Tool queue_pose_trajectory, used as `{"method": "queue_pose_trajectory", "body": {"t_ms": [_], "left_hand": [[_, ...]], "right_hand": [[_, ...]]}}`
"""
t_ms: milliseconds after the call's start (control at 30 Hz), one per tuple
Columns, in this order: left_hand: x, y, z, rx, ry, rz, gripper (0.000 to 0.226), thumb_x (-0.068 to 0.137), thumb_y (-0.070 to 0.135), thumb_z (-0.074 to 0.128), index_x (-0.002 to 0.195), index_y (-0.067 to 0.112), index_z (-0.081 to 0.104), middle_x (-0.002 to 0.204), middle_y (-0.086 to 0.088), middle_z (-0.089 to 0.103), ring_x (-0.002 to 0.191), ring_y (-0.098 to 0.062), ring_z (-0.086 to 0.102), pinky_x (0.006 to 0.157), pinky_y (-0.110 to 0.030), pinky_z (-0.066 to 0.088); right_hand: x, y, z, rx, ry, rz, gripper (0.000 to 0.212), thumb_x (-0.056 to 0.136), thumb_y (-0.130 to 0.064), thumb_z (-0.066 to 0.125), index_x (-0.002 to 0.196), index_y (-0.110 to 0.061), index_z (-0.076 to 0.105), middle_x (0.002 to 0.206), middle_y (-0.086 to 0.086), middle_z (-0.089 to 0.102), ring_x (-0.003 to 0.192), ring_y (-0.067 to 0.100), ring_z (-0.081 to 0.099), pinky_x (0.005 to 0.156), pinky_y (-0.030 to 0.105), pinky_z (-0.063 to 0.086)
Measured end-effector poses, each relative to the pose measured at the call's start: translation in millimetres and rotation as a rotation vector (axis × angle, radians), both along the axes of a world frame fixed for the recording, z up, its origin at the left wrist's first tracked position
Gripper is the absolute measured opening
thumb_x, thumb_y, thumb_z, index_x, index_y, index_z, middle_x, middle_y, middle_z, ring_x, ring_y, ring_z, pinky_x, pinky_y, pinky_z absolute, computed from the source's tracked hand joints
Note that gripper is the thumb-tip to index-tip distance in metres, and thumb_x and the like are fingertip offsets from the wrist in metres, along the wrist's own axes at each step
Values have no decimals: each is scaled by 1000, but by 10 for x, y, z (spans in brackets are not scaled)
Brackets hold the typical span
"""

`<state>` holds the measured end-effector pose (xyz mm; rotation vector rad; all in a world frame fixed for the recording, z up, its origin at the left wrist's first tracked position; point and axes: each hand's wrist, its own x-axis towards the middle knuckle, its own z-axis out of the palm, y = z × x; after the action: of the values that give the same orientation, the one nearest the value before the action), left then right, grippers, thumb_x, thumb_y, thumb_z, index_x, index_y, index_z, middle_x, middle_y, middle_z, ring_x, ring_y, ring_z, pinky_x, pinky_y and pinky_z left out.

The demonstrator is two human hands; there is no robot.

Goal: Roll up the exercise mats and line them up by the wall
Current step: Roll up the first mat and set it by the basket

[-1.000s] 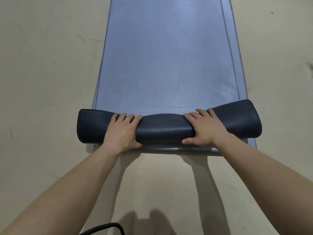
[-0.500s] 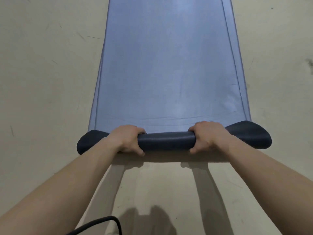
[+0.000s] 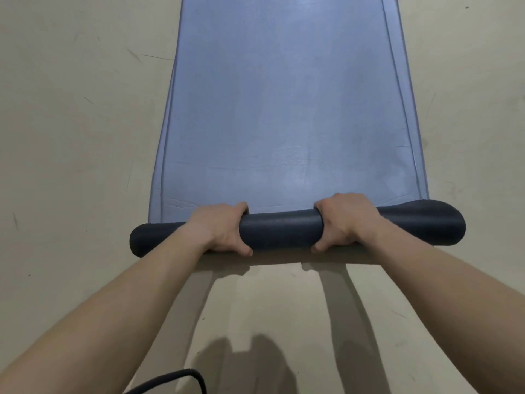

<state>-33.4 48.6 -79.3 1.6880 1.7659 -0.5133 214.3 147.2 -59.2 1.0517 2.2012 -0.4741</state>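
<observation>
A blue exercise mat lies flat on the floor, stretching away from me to the top edge of the view. Its near end is wound into a dark grey-blue roll lying crosswise. My left hand grips the roll left of its middle, fingers curled over the far side and thumb under the near side. My right hand grips it right of the middle in the same way. The roll's right end is looser and wider than the left end.
Bare beige floor surrounds the mat on both sides and in front of me. A black cable loop lies at the bottom edge of the view. No wall is in sight.
A second ago both hands lay flat on top of a fatter, loose roll. They have curled round it and squeezed it tighter, and the roll has advanced a little along the mat.
</observation>
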Motion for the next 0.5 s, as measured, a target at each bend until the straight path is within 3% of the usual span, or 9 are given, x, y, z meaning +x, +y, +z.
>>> {"method": "queue_pose_trajectory", "body": {"t_ms": [100,167,267,367,433,500], "left_hand": [[196,-295,-139,554,119,-144,95,66,64,77,142,23,39,134,-6,53,114,-31,55,102,-47,45],[244,-427,-294,707,146,-201,89,77,63,75,145,19,39,140,-14,50,120,-36,51,109,-53,40],[139,-396,-436,680,91,-241,84,89,65,62,153,18,35,150,-15,48,132,-37,49,115,-53,38],[-50,-119,-340,533,-41,-266,84,92,69,53,159,24,30,157,-8,43,141,-31,43,120,-46,30],[-132,55,-267,419,-79,-242,83,94,73,45,162,32,22,164,1,34,149,-26,31,124,-44,19],[-113,93,-269,449,-9,-239,80,95,77,35,161,34,23,165,2,32,151,-30,28,124,-49,19]], "right_hand": [[-121,287,36,-133,-29,-6,71,51,-78,81,101,-31,62,89,-11,65,80,14,62,68,33,48],[-189,432,31,-200,7,-39,79,50,-76,85,109,-30,61,99,-10,65,88,15,62,75,36,51],[-104,378,-1,-68,143,-4,98,52,-79,81,132,-32,51,119,-9,57,109,19,56,93,40,49],[210,46,-130,359,291,101,110,55,-87,64,145,-27,46,134,1,55,123,27,52,118,52,28],[310,-128,-238,454,247,124,124,50,-86,69,151,-21,38,141,7,51,127,33,50,118,61,24],[275,-42,-301,404,167,118,124,51,-81,74,151,-22,32,142,6,50,127,32,49,114,58,29]]}}
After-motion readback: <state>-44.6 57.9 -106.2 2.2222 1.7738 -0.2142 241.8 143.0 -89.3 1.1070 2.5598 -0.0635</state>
